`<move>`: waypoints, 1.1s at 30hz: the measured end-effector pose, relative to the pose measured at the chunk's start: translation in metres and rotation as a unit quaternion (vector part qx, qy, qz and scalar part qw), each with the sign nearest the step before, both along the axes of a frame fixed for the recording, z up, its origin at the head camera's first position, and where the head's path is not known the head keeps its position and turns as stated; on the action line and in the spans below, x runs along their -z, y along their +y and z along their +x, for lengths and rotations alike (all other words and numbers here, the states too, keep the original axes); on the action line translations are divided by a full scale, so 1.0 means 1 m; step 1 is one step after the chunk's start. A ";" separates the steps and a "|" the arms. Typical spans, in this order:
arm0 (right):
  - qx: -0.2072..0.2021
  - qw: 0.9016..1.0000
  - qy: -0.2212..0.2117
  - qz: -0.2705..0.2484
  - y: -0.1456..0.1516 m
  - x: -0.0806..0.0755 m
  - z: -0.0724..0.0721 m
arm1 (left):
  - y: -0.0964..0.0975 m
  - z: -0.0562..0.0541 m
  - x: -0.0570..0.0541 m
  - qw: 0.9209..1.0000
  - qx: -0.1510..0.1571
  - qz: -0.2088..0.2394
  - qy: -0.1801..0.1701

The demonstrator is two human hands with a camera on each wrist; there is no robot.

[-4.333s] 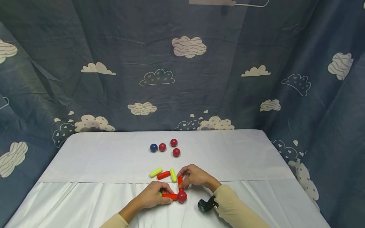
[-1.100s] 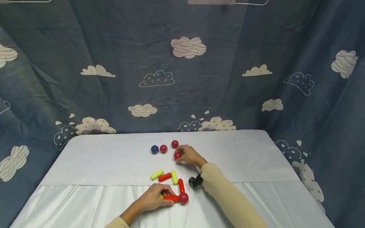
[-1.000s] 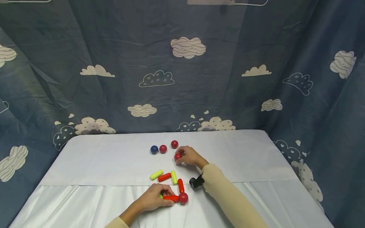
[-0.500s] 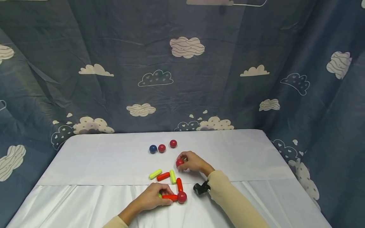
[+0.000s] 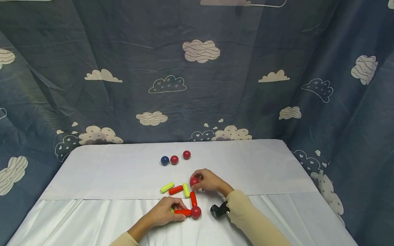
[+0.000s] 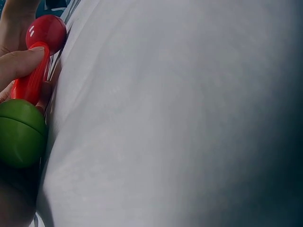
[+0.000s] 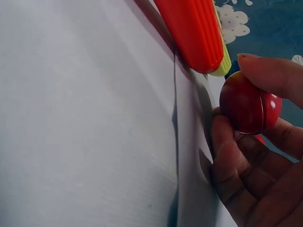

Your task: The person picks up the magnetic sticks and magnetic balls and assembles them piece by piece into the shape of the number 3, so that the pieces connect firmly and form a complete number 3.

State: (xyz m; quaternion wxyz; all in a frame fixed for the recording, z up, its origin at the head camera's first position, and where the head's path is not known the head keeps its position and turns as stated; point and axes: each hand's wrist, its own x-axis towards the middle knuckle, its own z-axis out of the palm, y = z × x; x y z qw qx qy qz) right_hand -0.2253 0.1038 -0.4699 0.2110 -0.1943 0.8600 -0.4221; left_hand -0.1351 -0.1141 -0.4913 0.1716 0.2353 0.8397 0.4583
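The left hand [image 5: 167, 212] grips a short red rod [image 5: 183, 212], the thumb lying along its side, and the left wrist view shows a green ball [image 6: 21, 135] touching one end of that rod and a red corner ball [image 5: 196, 212] touching the other. From the corner ball a second red rod [image 5: 193, 199] runs away from the person, roughly square to the first. Just beyond its far end, and apart from it, the right hand [image 5: 210, 181] pinches a glossy red ball [image 5: 194, 181] between thumb and fingers; a groove circles this ball in the right wrist view. To the left of the second rod lie three loose pieces near one another: a yellow-green rod [image 5: 186, 190], a loose red rod [image 5: 175, 190] and, farthest left, another yellow-green rod [image 5: 167, 187]. Farther back on the white-covered bench [image 5: 246, 171] sit a blue ball [image 5: 165, 160], a red ball just beside it [image 5: 174, 159] and one more red ball [image 5: 186, 154] slightly behind. A black device [image 5: 219, 209] sits at the right wrist, next to a beige sleeve [image 5: 253, 218], and a dark blue curtain [image 5: 215, 92] printed with clouds hangs behind the bench
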 end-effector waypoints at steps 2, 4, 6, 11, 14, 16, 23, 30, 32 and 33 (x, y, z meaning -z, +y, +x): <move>0.001 1.000 -0.004 -0.001 0.000 0.000 0.002 | 0.000 0.000 0.000 1.000 0.000 0.000 -0.001; 0.002 1.000 -0.007 -0.002 0.000 0.001 0.003 | 0.000 0.000 0.000 1.000 -0.001 -0.001 -0.003; 0.001 1.000 -0.011 -0.004 0.000 0.001 0.004 | 0.000 -0.001 0.000 1.000 0.000 -0.001 -0.003; -0.010 1.000 -0.022 -0.008 0.000 0.002 0.008 | 0.000 -0.001 0.002 1.000 0.001 0.000 -0.001; -0.013 0.999 -0.030 -0.015 0.000 0.003 0.010 | 0.000 -0.001 0.002 1.000 0.001 -0.002 0.001; -0.015 0.999 -0.034 -0.021 0.000 0.005 0.010 | 0.000 -0.001 0.002 1.000 0.000 -0.003 0.002; -0.019 0.998 -0.051 -0.041 0.001 0.007 0.012 | 0.001 0.000 0.001 1.000 0.000 -0.001 -0.003; -0.018 0.997 -0.049 -0.051 0.001 0.007 0.012 | 0.001 0.000 0.001 1.000 0.000 0.003 -0.008; -0.016 0.997 -0.048 -0.053 0.001 0.007 0.011 | 0.001 0.000 0.000 1.000 0.000 0.002 -0.007; -0.014 0.997 -0.049 -0.054 0.001 0.007 0.011 | 0.000 0.001 0.000 1.000 0.000 0.002 -0.006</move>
